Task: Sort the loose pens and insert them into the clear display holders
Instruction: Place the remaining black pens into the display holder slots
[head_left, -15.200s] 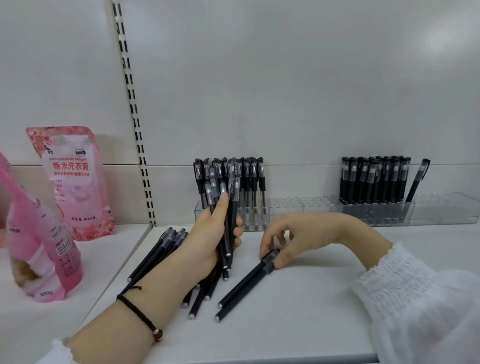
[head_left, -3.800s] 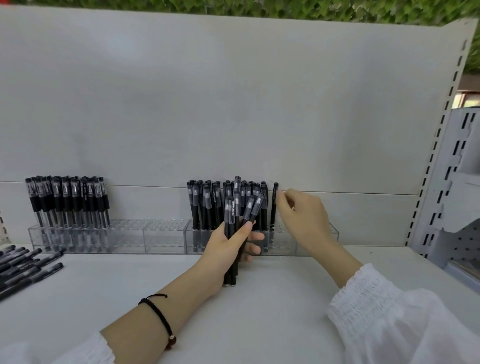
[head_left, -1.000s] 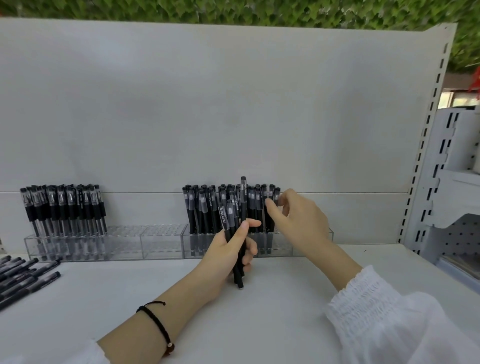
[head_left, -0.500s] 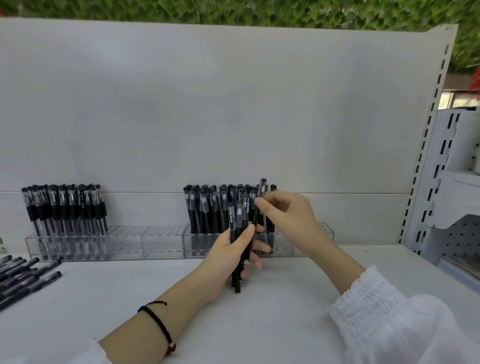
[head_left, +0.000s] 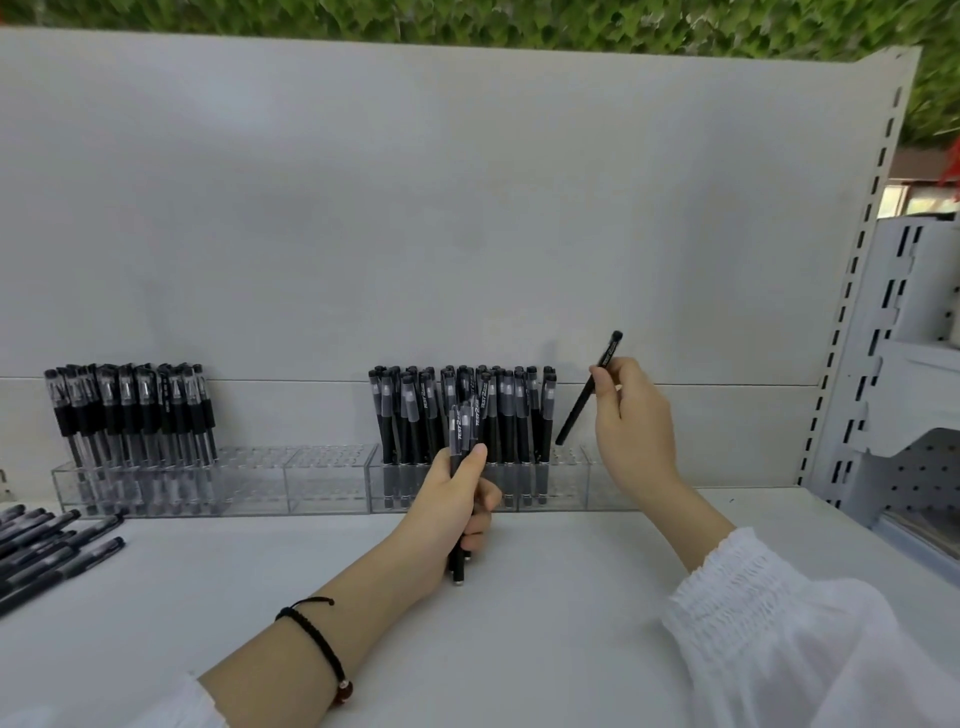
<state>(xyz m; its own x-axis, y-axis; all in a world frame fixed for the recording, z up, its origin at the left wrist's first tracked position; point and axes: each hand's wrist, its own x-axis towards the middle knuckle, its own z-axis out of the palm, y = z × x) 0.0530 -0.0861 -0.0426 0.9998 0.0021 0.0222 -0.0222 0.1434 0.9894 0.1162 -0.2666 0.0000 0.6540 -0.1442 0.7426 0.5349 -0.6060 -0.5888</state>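
Observation:
My left hand (head_left: 457, 506) grips a small bunch of black pens (head_left: 464, 431) upright, their tips resting on the white shelf (head_left: 545, 597). My right hand (head_left: 631, 421) pinches a single black pen (head_left: 587, 397), tilted, its lower tip just above the empty holes at the right end of the middle clear holder (head_left: 566, 475). That holder is packed with several upright black pens (head_left: 467, 410). A second clear holder (head_left: 171, 480) at the left also carries several pens (head_left: 130, 410) in its left part.
Several loose black pens (head_left: 47, 551) lie on the shelf at the far left edge. The white back panel (head_left: 467, 208) rises right behind the holders. A slotted upright (head_left: 857, 291) and white brackets (head_left: 914, 364) stand at the right.
My right hand pulled one pen out of the left hand's bunch and carried it right, to the holder's empty right end. The left hand's bunch stays put.

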